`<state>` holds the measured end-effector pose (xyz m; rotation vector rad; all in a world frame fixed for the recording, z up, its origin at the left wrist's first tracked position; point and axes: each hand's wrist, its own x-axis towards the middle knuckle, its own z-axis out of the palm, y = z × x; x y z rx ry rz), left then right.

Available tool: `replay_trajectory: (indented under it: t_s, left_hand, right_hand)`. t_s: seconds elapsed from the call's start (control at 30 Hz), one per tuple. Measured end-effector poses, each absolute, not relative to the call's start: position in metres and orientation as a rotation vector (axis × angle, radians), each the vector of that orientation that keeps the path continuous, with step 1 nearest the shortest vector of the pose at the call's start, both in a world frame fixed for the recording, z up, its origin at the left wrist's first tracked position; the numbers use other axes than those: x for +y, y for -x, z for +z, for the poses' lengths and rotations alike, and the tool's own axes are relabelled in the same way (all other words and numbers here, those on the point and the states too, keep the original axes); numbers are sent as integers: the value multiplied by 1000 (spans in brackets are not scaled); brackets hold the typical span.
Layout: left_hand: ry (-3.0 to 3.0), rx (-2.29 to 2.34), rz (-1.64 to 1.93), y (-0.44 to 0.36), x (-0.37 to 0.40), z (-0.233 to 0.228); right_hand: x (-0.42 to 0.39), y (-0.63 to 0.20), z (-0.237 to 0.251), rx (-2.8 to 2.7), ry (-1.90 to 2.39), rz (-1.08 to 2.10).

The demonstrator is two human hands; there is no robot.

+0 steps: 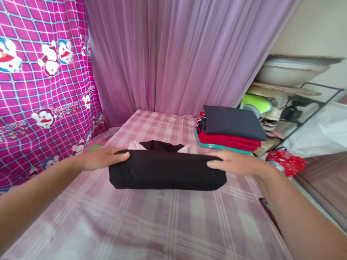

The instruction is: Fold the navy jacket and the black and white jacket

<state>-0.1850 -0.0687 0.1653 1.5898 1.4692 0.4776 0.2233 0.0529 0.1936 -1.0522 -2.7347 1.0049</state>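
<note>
A black garment (167, 172), folded into a wide band, is held between my two hands over the checked cloth of the table (158, 230). Pale pink patches show along its far edge, beside a black part that looks like a collar. My left hand (104, 159) grips the left end, thumb on top and the other fingers mostly hidden. At the right end, my right hand (234, 162) pinches the fabric, its thumb lying on the near face. What lies under the garment is hidden.
Folded clothes, with a dark navy piece (235, 122) on top of red and teal ones, are stacked at the back right. Behind the table hangs a purple curtain (183, 50); a pink patterned cloth (43, 94) covers the left. A rack (313, 97) with shoes stands right.
</note>
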Motion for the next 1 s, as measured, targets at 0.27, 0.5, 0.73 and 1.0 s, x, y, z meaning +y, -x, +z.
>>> replay_trajectory:
  t_s: [0.27,0.5,0.73,1.0]
  left_hand:
    - [-1329,1964,525,201,47,171]
    - [-2329,2341,527,128,67,159]
    - [-2291,2173,272,101,82,87]
    - [-2175,2142,206,115,87,71]
  right_hand:
    - [162,-126,180,-2301,1684,599]
    - [184,-89,117,-2141,2015,389]
    - [185,-100,84,-2143,2102,317]
    - [165,-52,123,-2400,1426,77]
